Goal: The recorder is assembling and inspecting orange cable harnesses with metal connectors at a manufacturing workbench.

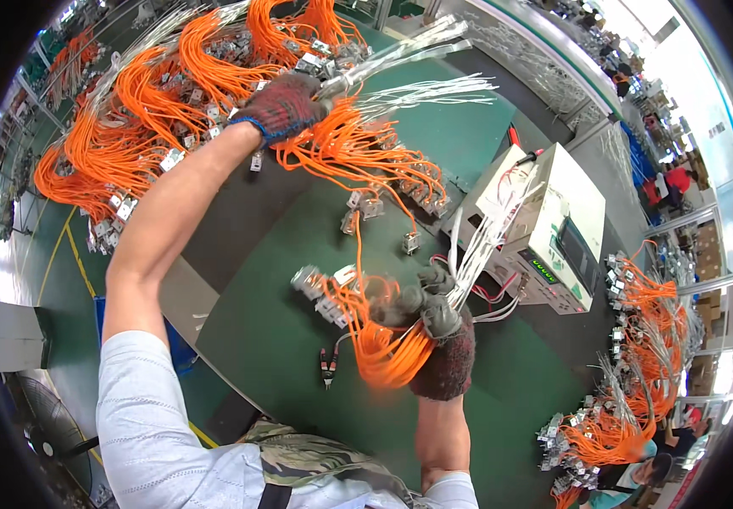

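Observation:
My right hand (444, 352), in a dark knitted glove with grey fingertips, closes round a bundle of orange cables (383, 356) above the green table. White wire ends (489, 242) stick out past its fingers toward the upper right, and metal connectors (320, 297) hang at the bundle's left end. My left hand (286, 106), gloved in dark red and grey, reaches far to the upper left. Its fingers curl over another orange cable bundle (341, 140), beside clear-white wire ends (396, 55). Part of this grip is hidden behind the glove.
A white tester box (544, 225) with a lit green display stands on the right of the table (281, 339). Small black-and-red clips (328, 366) lie near the front. Heaped orange cables (142, 93) fill the far left; more cables (638, 365) hang at right.

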